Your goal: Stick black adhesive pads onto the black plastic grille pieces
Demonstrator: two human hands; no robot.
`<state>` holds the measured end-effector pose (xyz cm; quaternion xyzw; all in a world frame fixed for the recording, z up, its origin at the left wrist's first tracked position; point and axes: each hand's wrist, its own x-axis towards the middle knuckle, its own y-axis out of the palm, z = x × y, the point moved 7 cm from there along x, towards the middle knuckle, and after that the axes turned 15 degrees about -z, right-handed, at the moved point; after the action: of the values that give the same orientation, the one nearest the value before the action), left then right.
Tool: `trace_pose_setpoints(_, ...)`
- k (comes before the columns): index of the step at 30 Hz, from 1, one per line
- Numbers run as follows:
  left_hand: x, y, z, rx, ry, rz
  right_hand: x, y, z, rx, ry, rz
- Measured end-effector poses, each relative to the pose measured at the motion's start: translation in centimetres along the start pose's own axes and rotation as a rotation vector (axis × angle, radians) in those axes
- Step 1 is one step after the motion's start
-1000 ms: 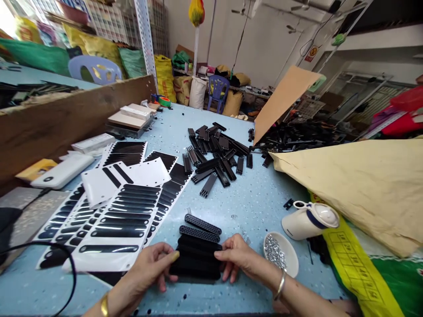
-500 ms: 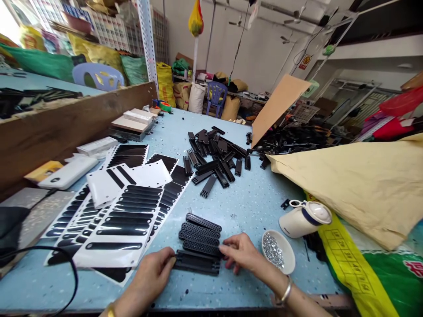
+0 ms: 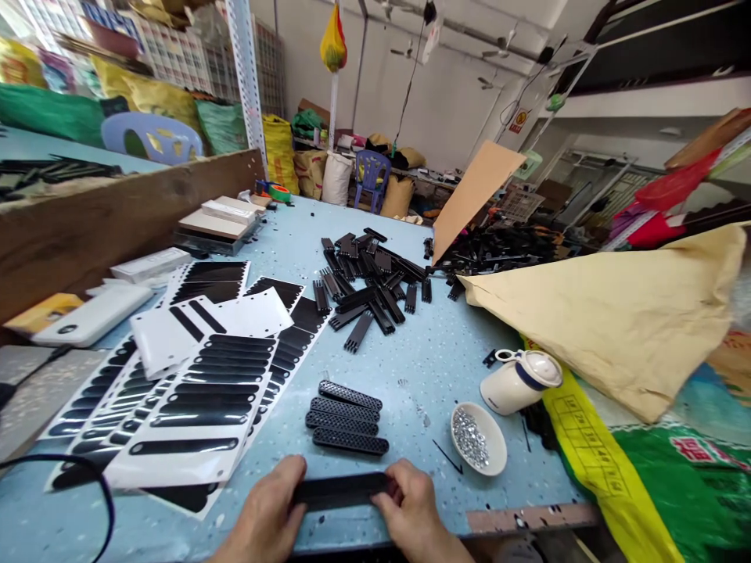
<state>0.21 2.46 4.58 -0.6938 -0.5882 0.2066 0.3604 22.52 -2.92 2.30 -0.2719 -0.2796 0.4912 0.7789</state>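
Black strip [image 3: 341,491] spans between the hands [image 3: 268,510], one end in each.

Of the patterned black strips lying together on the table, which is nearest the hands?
The front strip, just beyond the held black piece; the other patterned strips lie farther back.

Hands, two | left hand [image 3: 267,504]: is bare to the visible wrist, farther left of the white bowl [image 3: 497,450] | right hand [image 3: 411,504]: is likewise bare, nearer the white bowl | nails: too indistinct to describe
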Motion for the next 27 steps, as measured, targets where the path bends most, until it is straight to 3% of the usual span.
trace_pose_setpoints(5,2.0,-0.5,0.0,-0.018,0.035,-0.069,0.5,-0.2,-0.2,0.047,0.011,-0.161)
trace_pose_setpoints(8,2.8,-2.1,0.4,-0.028,-0.039,-0.095,0.8,-1.4,-0.6,0.198,0.097,-0.2)
trace_pose_setpoints(11,4.1,-3.8,0.5,-0.15,-0.086,-0.232,2.0,-3.0,0.3,0.393,0.114,-0.305)
trace_pose_setpoints(14,6.5,-2.9,0.2,-0.383,-0.146,-0.283,4.5,-2.2,1.1,0.629,0.233,-0.36)
trace_pose_setpoints(18,8.6,-0.3,-1.1,-0.493,-0.167,-0.235,7.4,1.4,1.9,0.8,0.338,-0.337)
trace_pose_setpoints(21,8.0,0.1,-1.5,-0.506,-0.171,-0.237,7.8,2.6,2.0,0.798,0.308,-0.32)
trace_pose_setpoints(27,6.8,-0.5,-1.2,-0.52,-0.187,-0.278,7.5,1.7,2.0,0.759,0.271,-0.309)
